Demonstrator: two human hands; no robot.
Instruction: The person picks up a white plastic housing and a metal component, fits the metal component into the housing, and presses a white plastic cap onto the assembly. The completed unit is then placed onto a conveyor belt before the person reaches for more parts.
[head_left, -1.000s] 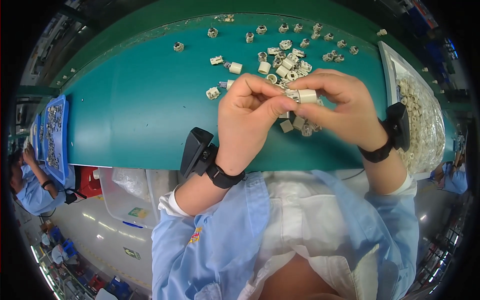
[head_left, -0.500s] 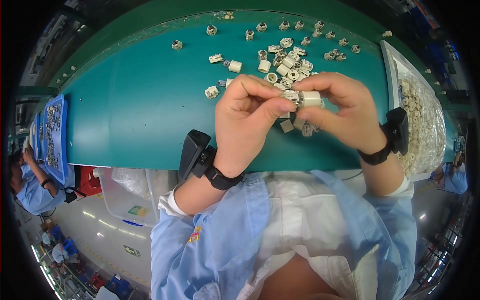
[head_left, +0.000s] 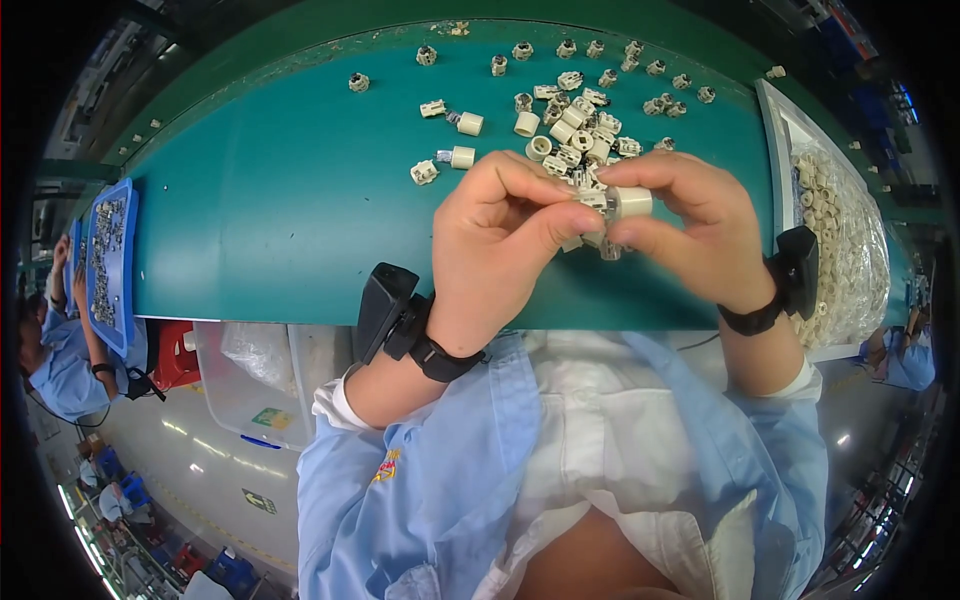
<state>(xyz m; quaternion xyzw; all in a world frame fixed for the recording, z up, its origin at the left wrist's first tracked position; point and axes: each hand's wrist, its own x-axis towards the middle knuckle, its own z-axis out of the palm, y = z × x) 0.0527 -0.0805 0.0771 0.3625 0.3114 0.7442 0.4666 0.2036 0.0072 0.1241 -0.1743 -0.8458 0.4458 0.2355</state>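
Observation:
Above the pile, my left hand (head_left: 500, 245) pinches a small cream slotted connector body (head_left: 592, 200) between thumb and index finger. My right hand (head_left: 700, 225) has its thumb and index finger closed around a smooth cream cylindrical cap (head_left: 634, 203). Body and cap are held end to end, with a greyish clear part showing between them. Behind and under my fingers lies a pile of loose caps (head_left: 526, 123) and slotted bodies (head_left: 570, 80), partly hidden by my hands. Left of the pile are two caps with clear stems (head_left: 469, 124) and a single body (head_left: 424, 173).
Several assembled pieces (head_left: 426, 55) stand along the bench's far side. A tray lined with clear plastic (head_left: 865, 235) holds many cream caps at the right. At the left, a co-worker's hands are at a blue tray (head_left: 125, 285) of small parts. A clear bin (head_left: 225, 385) stands below the bench edge.
My right hand and the cap have shifted slightly right, showing more of the clear part between cap and body. At the left, the co-worker's hands have moved up to the blue tray.

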